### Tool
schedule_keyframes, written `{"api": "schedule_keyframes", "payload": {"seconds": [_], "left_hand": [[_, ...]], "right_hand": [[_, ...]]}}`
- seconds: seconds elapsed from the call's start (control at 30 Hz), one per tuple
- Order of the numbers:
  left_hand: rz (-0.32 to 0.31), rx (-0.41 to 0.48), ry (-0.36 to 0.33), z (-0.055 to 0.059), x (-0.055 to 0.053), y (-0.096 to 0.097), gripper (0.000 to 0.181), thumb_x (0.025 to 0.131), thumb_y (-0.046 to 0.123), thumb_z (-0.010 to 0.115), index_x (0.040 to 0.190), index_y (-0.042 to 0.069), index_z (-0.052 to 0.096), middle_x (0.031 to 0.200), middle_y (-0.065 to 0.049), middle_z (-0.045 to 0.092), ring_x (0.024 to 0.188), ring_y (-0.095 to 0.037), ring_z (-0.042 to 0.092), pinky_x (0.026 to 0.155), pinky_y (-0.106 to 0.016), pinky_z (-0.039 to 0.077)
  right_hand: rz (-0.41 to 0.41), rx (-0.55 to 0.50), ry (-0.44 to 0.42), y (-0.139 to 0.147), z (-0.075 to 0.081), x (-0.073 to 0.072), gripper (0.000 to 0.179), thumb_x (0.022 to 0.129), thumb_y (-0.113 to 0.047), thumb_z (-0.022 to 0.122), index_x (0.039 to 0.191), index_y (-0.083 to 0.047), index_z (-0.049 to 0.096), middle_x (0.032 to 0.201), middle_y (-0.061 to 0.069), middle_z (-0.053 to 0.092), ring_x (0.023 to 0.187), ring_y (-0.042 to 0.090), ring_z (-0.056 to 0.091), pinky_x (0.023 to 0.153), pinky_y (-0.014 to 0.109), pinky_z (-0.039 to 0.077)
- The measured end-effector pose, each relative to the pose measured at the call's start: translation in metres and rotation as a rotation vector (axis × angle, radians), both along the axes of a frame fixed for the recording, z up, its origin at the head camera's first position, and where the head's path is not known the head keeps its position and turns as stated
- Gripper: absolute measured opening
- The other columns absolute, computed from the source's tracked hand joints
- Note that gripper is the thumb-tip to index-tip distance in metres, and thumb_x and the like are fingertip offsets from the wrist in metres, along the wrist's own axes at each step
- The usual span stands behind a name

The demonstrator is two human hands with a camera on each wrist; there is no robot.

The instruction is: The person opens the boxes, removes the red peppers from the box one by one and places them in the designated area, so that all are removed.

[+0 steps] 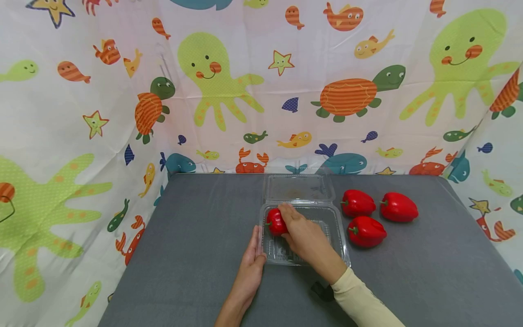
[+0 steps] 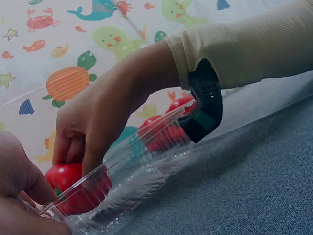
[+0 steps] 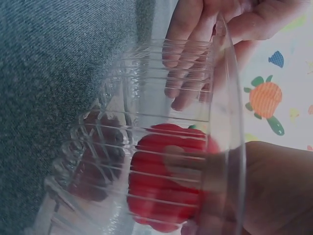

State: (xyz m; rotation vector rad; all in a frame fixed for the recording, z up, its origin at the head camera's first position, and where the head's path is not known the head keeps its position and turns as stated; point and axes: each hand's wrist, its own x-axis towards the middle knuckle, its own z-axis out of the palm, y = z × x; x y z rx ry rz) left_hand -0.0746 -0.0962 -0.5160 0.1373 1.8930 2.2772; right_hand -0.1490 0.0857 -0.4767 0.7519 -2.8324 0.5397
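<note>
A clear plastic clamshell container (image 1: 345, 245) sits on the table with its lid folded open toward the back. My right hand (image 1: 304, 234) reaches into its left side and grips a red bell pepper (image 1: 275, 222), whose green stem faces left. Through the ribbed wall in the right wrist view, the pepper (image 3: 166, 181) shows inside, with fingers curled against it. My left hand (image 1: 250, 265) pinches the container's left rim between thumb and fingers; in the left wrist view this hand (image 2: 19, 191) is at the near corner, close by the pepper (image 2: 80, 188).
Right of the container lie three more red bell peppers: one at the back (image 1: 358, 203), one in front (image 1: 367, 231) and one farther right (image 1: 399, 207). The grey tabletop (image 1: 196, 227) meets a sea-animal print curtain (image 1: 253, 104) behind and at both sides.
</note>
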Motion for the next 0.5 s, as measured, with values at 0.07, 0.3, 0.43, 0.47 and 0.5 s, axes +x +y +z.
{"api": "schedule_keyframes", "payload": {"seconds": [0.07, 0.3, 0.43, 0.47, 0.5], "left_hand": [[-0.005, -0.001, 0.005, 0.000, 0.000, 0.000, 0.075, 0.105, -0.009, 0.030, 0.170, 0.007, -0.004, 0.178, -0.005, -0.002, 0.162, -0.020, -0.004, 0.126, -0.026, 0.008], [0.002, 0.002, -0.030, 0.002, 0.000, 0.001, 0.075, 0.106, -0.008, 0.030, 0.170, 0.010, -0.003, 0.178, -0.001, -0.001, 0.162, -0.015, -0.002, 0.126, -0.028, 0.008], [0.008, 0.005, -0.044, 0.002, -0.001, 0.002, 0.075, 0.106, -0.008, 0.030, 0.170, 0.011, -0.003, 0.178, -0.001, 0.000, 0.162, -0.015, 0.000, 0.126, -0.028, 0.009], [0.009, 0.006, -0.044, 0.002, -0.001, 0.002, 0.075, 0.105, -0.008, 0.030, 0.170, 0.011, -0.002, 0.178, -0.001, 0.000, 0.162, -0.015, 0.000, 0.126, -0.028, 0.009], [0.011, 0.004, -0.041, 0.002, -0.001, 0.002, 0.075, 0.105, -0.008, 0.030, 0.170, 0.010, -0.002, 0.178, -0.002, 0.000, 0.162, -0.015, 0.000, 0.127, -0.029, 0.008]], "right_hand": [[-0.002, -0.002, -0.004, 0.000, 0.001, 0.001, 0.085, 0.083, -0.015, 0.091, 0.156, -0.001, 0.049, 0.156, 0.019, 0.053, 0.140, 0.034, 0.057, 0.098, 0.054, 0.059], [-0.007, -0.003, 0.004, 0.001, 0.006, 0.004, 0.087, 0.082, -0.010, 0.090, 0.157, -0.001, 0.047, 0.157, 0.020, 0.052, 0.142, 0.034, 0.055, 0.097, 0.052, 0.060], [-0.007, -0.013, 0.016, 0.003, 0.010, 0.006, 0.089, 0.081, -0.009, 0.091, 0.158, -0.001, 0.046, 0.158, 0.020, 0.051, 0.143, 0.035, 0.053, 0.097, 0.053, 0.060], [-0.007, -0.017, 0.020, 0.003, 0.011, 0.006, 0.090, 0.081, -0.009, 0.091, 0.158, -0.001, 0.046, 0.158, 0.020, 0.051, 0.143, 0.035, 0.053, 0.096, 0.053, 0.060], [-0.008, -0.021, 0.025, 0.004, 0.013, 0.006, 0.090, 0.081, -0.008, 0.091, 0.158, -0.001, 0.046, 0.159, 0.020, 0.051, 0.144, 0.035, 0.053, 0.096, 0.053, 0.060]]}}
